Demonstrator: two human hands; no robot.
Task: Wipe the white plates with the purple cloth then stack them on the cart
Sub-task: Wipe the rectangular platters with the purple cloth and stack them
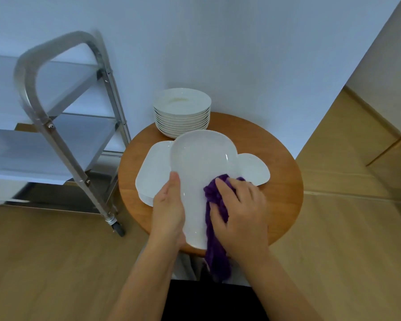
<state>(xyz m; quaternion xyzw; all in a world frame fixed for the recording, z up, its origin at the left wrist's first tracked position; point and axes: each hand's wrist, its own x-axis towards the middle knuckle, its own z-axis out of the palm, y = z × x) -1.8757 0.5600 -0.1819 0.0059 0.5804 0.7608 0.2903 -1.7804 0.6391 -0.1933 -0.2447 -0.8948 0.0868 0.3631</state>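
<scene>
Both hands work one plate: left hand grips its edge, right hand clutches the purple cloth.

I see both forearms bare, no sleeves, no rings or watch on left hand or right hand; dark garment bottom centre.

Glossy white ceramic on the held plate, smooth, with highlights running along its rim. The purple cloth looks soft, fuzzy and matt. Same glazed shine on the stack of round plates. The round table shows smooth, satin-finished wood. The cart is brushed metal, dully gleaming. The floor reads as pale, matt wood grain.
</scene>
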